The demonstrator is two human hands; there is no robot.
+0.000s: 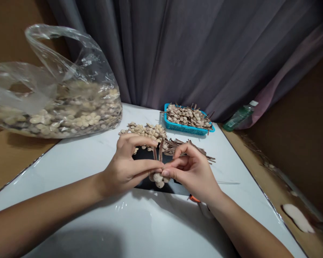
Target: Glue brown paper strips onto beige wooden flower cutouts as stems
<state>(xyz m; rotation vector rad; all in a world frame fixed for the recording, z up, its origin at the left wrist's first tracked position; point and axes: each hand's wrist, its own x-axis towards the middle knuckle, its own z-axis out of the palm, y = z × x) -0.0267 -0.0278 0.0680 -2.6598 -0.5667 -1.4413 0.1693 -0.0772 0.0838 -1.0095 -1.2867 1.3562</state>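
In the middle of the head view, a small beige fluffy plush piece [158, 179] hangs beneath my fingertips. A brown checked ribbon [160, 152] rises from it in a loop of two strands. My left hand [123, 165] pinches at the top of the plush piece with thumb and fingers. Facing it, my right hand [195, 173] is closed in a pinch at the same spot, fingertips touching those of the left. The exact joint between ribbon and plush is hidden by the fingers. Below both hands lies a black mat [146, 184].
Behind my hands are a pile of beige plush pieces [150, 132] and brown ribbon strips [203, 150]. A full blue basket [185, 128] stands farther back. A clear plastic bag [78, 114] sits left, a green bottle [239, 116] right. Something orange [194, 198] lies under my right wrist.
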